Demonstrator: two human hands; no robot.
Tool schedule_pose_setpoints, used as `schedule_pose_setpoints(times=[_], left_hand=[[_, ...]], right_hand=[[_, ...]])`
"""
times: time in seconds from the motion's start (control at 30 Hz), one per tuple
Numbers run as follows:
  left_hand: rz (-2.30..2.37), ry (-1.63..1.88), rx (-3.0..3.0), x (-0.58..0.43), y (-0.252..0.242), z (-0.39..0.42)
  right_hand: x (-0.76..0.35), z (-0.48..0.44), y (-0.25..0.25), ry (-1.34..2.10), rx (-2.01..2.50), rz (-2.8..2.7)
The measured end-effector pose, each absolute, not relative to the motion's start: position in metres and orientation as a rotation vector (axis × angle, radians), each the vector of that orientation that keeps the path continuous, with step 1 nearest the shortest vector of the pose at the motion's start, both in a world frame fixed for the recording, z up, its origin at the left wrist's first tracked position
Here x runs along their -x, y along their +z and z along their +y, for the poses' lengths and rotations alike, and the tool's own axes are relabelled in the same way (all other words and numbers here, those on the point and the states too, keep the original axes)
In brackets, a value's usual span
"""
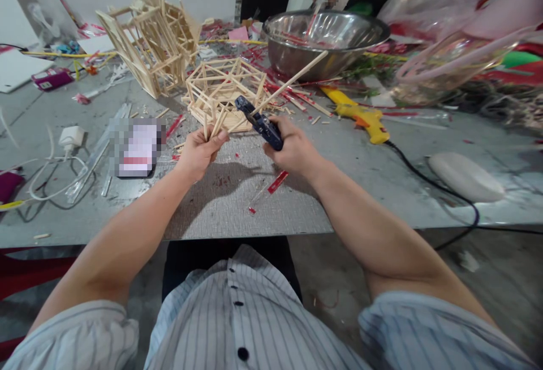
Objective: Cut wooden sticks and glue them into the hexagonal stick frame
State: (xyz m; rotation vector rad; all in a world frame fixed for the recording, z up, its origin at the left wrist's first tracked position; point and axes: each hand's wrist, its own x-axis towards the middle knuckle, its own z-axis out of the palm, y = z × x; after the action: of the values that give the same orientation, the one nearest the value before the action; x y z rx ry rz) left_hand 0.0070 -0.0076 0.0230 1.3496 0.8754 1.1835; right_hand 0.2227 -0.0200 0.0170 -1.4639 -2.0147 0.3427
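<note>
My left hand (pixel 199 152) is closed around a bundle of short sticks (pixel 214 127), just above the grey table (pixel 237 200). My right hand (pixel 294 149) is clenched on blue cutters (pixel 259 122), which bite a long skewer (pixel 292 81). Behind stand a tall stick frame (pixel 150 39) and a low stick frame (pixel 224 90). I judge the build well along, with pieces left to cut and join. The yellow glue gun (pixel 358 115) lies untouched.

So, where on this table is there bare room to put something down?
Bare table lies between the left hand, the right hand and the near edge, apart from a red scrap. Another patch lies right of the right hand, up to the black cable. Crowded: around the bowl, the stick frames, and the white charger at left.
</note>
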Motion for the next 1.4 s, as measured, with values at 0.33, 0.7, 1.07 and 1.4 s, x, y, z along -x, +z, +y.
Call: schedule_pose_setpoints(times=[0.33,0.7,1.07,1.4], left_hand=[[0.854,1.136,-1.343,-0.006,0.030,-0.012],[0.809,1.112,-1.262,-0.006,0.029,-0.012],[0.810,1.126,-1.325,-0.006,0.023,-0.010],[0.895,1.124,-1.402,-0.005,0.014,-0.007]], right_hand=[[-0.224,-0.023,0.023,0.340,1.445,-2.070],[-0.234,-0.011,0.010,0.230,1.320,-2.093],[-0.214,-0.028,0.039,0.271,1.853,-2.130],[-0.214,-0.026,0.036,0.291,1.877,-2.139]])
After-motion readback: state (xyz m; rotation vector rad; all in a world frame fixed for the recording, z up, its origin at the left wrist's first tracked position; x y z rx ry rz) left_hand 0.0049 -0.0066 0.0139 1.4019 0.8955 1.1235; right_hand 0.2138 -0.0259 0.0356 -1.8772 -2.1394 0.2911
